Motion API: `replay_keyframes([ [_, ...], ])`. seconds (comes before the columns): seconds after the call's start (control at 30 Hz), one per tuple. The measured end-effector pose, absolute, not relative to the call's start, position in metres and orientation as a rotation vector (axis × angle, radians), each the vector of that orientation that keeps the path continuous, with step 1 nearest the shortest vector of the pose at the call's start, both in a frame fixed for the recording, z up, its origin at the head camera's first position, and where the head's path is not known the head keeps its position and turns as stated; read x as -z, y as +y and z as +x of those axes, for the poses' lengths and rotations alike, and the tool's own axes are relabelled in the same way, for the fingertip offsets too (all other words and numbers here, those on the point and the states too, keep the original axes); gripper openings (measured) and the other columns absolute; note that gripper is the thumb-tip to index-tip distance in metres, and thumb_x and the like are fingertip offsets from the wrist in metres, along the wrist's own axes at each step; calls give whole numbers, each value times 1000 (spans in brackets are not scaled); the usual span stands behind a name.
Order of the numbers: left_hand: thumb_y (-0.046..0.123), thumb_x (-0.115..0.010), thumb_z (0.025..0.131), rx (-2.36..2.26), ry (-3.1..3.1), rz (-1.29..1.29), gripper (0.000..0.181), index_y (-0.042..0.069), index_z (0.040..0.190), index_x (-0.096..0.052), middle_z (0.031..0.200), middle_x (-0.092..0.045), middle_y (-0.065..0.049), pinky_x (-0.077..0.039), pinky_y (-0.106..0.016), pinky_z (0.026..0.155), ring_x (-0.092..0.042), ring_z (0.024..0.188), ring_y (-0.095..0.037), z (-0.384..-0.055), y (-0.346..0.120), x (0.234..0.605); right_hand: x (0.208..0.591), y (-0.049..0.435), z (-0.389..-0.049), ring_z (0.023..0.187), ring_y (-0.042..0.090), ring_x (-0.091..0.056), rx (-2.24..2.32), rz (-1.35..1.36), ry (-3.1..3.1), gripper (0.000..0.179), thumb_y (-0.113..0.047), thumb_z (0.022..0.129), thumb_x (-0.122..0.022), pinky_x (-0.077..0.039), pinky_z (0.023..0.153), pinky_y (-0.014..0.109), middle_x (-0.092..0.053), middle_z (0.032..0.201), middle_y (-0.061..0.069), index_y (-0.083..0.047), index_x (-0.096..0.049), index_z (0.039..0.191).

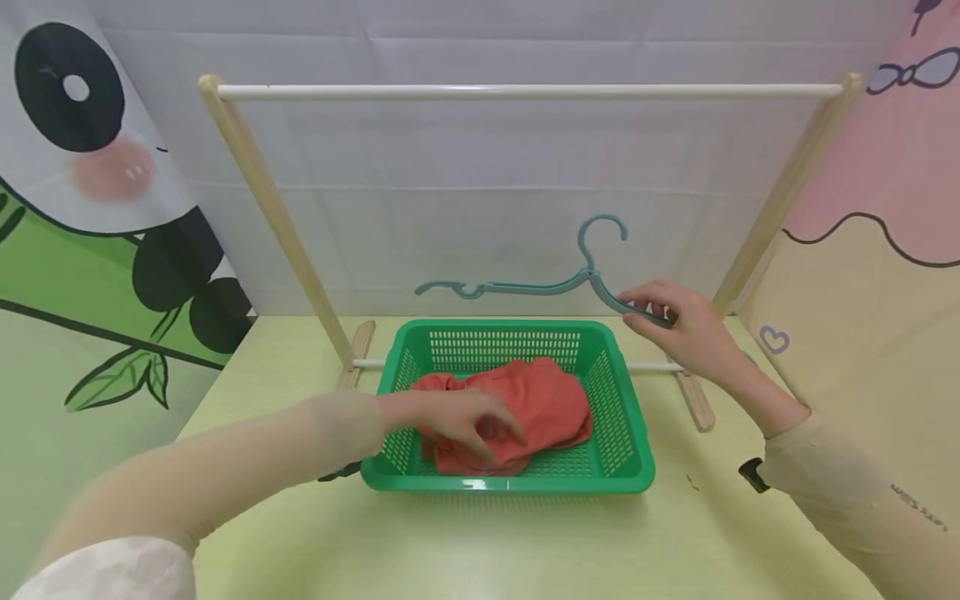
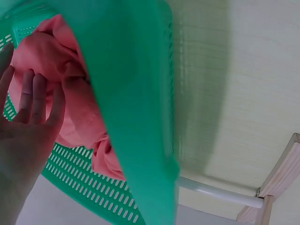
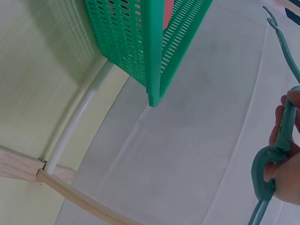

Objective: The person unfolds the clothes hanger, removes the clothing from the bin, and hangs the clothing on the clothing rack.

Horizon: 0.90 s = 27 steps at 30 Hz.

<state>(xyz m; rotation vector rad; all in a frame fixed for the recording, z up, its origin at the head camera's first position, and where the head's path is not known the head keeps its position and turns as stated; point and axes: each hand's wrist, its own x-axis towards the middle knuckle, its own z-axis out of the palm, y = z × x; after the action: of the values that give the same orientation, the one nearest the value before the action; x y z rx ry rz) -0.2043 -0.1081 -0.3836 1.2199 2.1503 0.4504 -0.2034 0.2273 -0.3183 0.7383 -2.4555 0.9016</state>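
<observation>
Your left hand [image 1: 467, 419] is over the red cloth [image 1: 542, 398], which lies crumpled in the green basket [image 1: 506, 484] at the lower middle of the frame. Its fingers are loosely parted and have hold of nothing; whether the tips brush the cloth, you cannot tell from here. Your right hand [image 1: 692, 332], right of centre, has its fingers closed around one arm of the blue hanger [image 1: 555, 289].

Because the cloth is so bunched, a quick pinch could catch a single fold, and the rest might drop or pull tighter. Tug sharply and a snagged edge could drag the basket towards the white lower bar [image 1: 651, 367] beside it. You are gripping the hanger well off its middle, so its long free arm could swing or twist. Lower it carelessly and that arm might hook the basket's far rim. Your left sleeve [image 1: 348, 425], near the left rim, could catch too.
</observation>
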Motion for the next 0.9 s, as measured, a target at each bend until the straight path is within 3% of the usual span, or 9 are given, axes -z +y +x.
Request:
replay_keyframes([
  [0.13, 18, -76, 87, -418, 2189, 1201, 41, 24, 126, -66, 114, -62, 7, -48, -21, 91, -54, 108, -9, -206, -106, 390, 318, 229, -203, 70, 5, -44, -904, 724, -2461, 21, -6, 89, -72, -35, 57, 19, -58, 80, -3, -13, -74, 108],
  [0.33, 14, -76, 87, -452, 2307, 1349, 13, 15, 98, -70, 92, -66, 6, -49, -17, 78, -60, 87, -11, -214, -102, 393, 318, 230, -202, 70, 5, -44, -911, 713, -2465, 21, -7, 89, -72, -35, 56, 19, -58, 80, -3, -14, -74, 109],
  [0.43, 14, -74, 88, -484, 2370, 1409, 5, 13, 92, -70, 88, -68, 5, -50, -17, 76, -60, 82, -7, -221, -105, 387, 317, 231, -201, 69, 5, -45, -918, 720, -2452, 21, -6, 89, -72, -35, 56, 19, -59, 81, -3, -13, -74, 109],
  [0.7, 11, -66, 94, -725, 2517, 1273, 9, 19, 98, -69, 96, -68, 4, -54, -24, 74, -62, 83, -7, -241, -125, 338, 313, 238, -199, 67, 6, -45, -945, 667, -2444, 22, -6, 89, -71, -36, 58, 18, -60, 82, -2, -12, -73, 111],
  [0.9, 10, -67, 94, -1021, 2577, 1186, 8, 12, 101, -70, 95, -70, -4, -55, -32, 77, -63, 86, -12, -246, -137, 297, 311, 243, -201, 68, 5, -46, -923, 623, -2423, 23, -6, 89, -71, -37, 59, 18, -60, 83, -3, -14, -74, 111],
])
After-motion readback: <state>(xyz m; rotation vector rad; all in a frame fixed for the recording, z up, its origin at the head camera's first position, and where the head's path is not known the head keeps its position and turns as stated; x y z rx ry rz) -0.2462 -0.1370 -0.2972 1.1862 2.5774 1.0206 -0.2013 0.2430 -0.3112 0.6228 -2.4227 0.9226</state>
